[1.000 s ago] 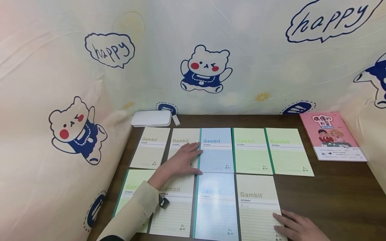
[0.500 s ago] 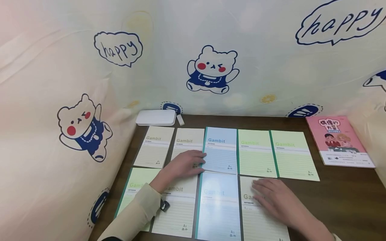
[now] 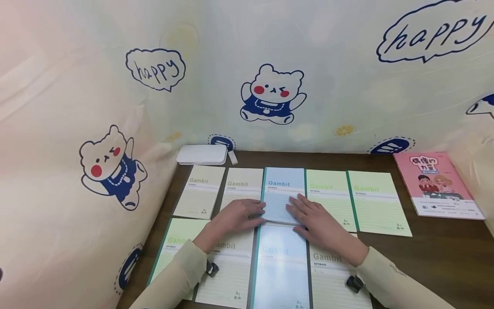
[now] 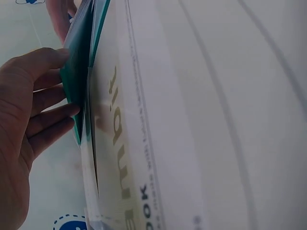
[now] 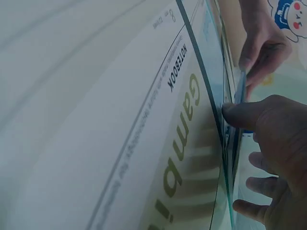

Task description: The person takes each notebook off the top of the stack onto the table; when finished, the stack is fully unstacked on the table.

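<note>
A blue "Gambit" notebook (image 3: pixel 278 195) lies in the back row, its teal spine on the left. My left hand (image 3: pixel 238 218) touches that spine with its fingertips, the fingers fairly straight; in the left wrist view they meet the teal edge (image 4: pixel 73 91). Over the notebook's right side reaches my right hand (image 3: pixel 319 223), its fingers spread on or just above the cover. The right wrist view has my right thumb (image 5: pixel 235 114) at a notebook edge. In front lies a second blue notebook (image 3: pixel 281 274), bright with glare.
Two cream notebooks (image 3: pixel 198 197) stand left of the blue one, two green notebooks (image 3: pixel 380 206) right. The front row has a green notebook (image 3: pixel 173 236) and cream notebooks (image 3: pixel 227 274). A pink book (image 3: pixel 436 182), white case (image 3: pixel 202 154) and small white block (image 3: pixel 233 157) lie near the cloth backdrop.
My right hand has moved from the front cream notebook's right edge, up and left across it, to the back blue notebook. The left hand stays by the blue notebook's spine.
</note>
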Demonstrator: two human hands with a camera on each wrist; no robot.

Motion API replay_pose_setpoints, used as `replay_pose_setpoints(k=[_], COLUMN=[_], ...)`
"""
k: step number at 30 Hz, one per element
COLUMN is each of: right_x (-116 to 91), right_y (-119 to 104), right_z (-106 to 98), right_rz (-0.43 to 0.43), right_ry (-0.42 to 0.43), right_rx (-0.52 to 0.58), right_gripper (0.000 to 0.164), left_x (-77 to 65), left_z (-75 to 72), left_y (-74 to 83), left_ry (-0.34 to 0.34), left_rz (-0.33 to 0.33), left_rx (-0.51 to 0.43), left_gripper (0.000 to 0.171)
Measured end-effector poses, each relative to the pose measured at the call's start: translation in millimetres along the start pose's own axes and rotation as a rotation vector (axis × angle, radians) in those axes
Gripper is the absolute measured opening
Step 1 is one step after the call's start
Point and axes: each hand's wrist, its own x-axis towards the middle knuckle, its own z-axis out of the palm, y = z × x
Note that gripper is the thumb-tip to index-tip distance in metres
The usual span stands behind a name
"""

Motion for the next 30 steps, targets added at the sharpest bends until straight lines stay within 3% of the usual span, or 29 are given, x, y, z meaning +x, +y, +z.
replay_pose_setpoints(k=[8, 11, 15, 22, 26, 28, 30], right_x=[8, 6, -7, -66, -114, -139, -163], right_y=[-7, -10, -8, 2, 9, 14, 19], right_z=[5, 2, -5, -27, -40, -46, -53], right_rz=[-0.045, -0.050, -0.044, -0.042, -0.035, 0.004, 0.083], right_ry=[-0.023, -0.009, 0.000, 0.010, 0.094, 0.097, 0.048], right_rx=[-0.109, -0.128, -0.126, -0.038, 0.007, 0.039, 0.074], right_gripper=[0.061, 0.061, 0.057, 0.051, 0.049, 0.049, 0.048], left_x=[-1.5, -1.2, 1.1, 3.5, 3.0, 2.2, 1.3], left_z=[-0.6, 1.9, 6.5, 12.1, 13.1, 12.2, 10.6], left_y=[-2.9, -2.1, 0.2, 4.8, 8.3, 9.9, 10.6], left_ry=[0.069, 0.081, 0.049, -0.015, -0.050, -0.060, -0.060], left_rz=[0.020, -0.004, -0.051, -0.053, -0.051, -0.051, -0.047], left_rx=[-0.009, -0.011, 0.039, 0.096, 0.103, 0.110, 0.115], left_gripper=[0.029, 0.030, 0.035, 0.036, 0.036, 0.035, 0.034])
